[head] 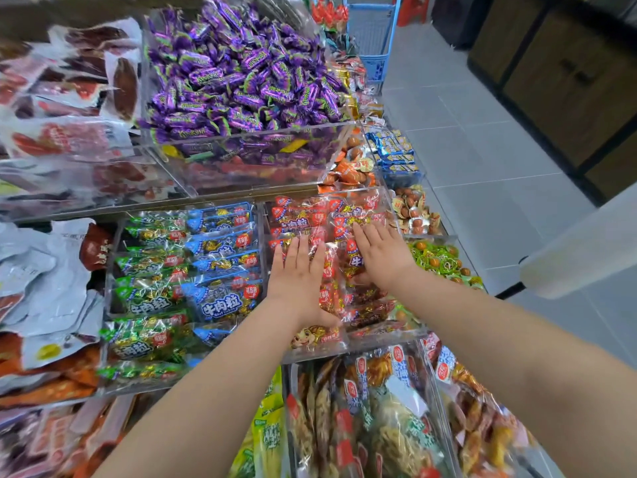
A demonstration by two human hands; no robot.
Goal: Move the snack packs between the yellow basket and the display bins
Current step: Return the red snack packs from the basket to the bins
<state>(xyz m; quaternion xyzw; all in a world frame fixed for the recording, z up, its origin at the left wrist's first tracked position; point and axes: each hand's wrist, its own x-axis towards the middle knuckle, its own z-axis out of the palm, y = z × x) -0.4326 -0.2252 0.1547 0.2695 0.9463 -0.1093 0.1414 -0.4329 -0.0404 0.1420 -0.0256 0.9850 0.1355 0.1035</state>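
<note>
A tiered display point(224, 198) of clear bins rises beyond the 2 hands. A grey tiled floor point(482, 139) runs along well to the right of the right hand, with a blue cart point(372, 46) far ahead. Past the fingertips, on the higher tier, 1 bin is heaped with purple-wrapped candies point(241, 74). Just left of the left hand lie blue packs point(220, 243), and further left green packs point(151, 267).

The red snack packs point(300, 215) are small crinkly clear pouches with red corners, red round labels and gold-wrapped pieces inside. They lie piled in 1 clear bin point(324, 351).

The left hand point(300, 274) lies flat, palm down, fingers straight and close together, resting on the packs in the bin's left half. The right hand point(382, 253) is flat too, fingers slightly spread, touching the packs in the right half. Neither hand curls its fingers round a pack. More red packs show beyond the fingertips, between the 2 hands and under the wrists.
</note>
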